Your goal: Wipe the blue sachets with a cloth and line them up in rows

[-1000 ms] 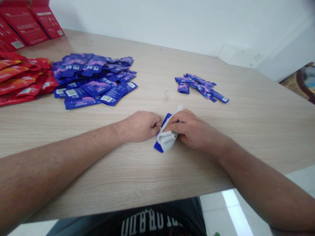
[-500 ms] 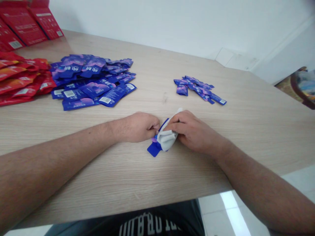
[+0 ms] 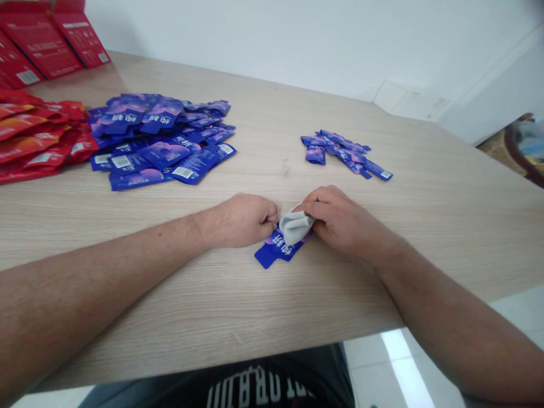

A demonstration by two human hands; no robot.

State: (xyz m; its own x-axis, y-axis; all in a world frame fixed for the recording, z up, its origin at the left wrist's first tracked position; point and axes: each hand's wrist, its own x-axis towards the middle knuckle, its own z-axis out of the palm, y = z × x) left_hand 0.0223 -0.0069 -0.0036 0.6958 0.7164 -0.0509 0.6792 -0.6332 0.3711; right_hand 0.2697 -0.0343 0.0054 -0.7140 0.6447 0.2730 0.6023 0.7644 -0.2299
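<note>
A blue and purple packet [image 3: 272, 253] with white lettering lies flat and slanted on the table. At its left edge my left hand [image 3: 247, 221] is closed, thumb and curled fingers pinching the packet's side. My right hand [image 3: 338, 221] grips a folded grey-white cloth [image 3: 294, 228] and presses it on the packet's upper part. The cloth and fingers hide the packet's far end.
A large pile of blue packets [image 3: 164, 144] lies at the back left, beside red pouches [image 3: 42, 139]. Red boxes [image 3: 40, 42] stand behind them. Several blue packets [image 3: 340, 150] form a small group at the back right, before the white wall [image 3: 276, 39].
My right hand and the cloth have shifted along the packet, away from its near end, uncovering the white lettering. My left hand stays nearly in place.
</note>
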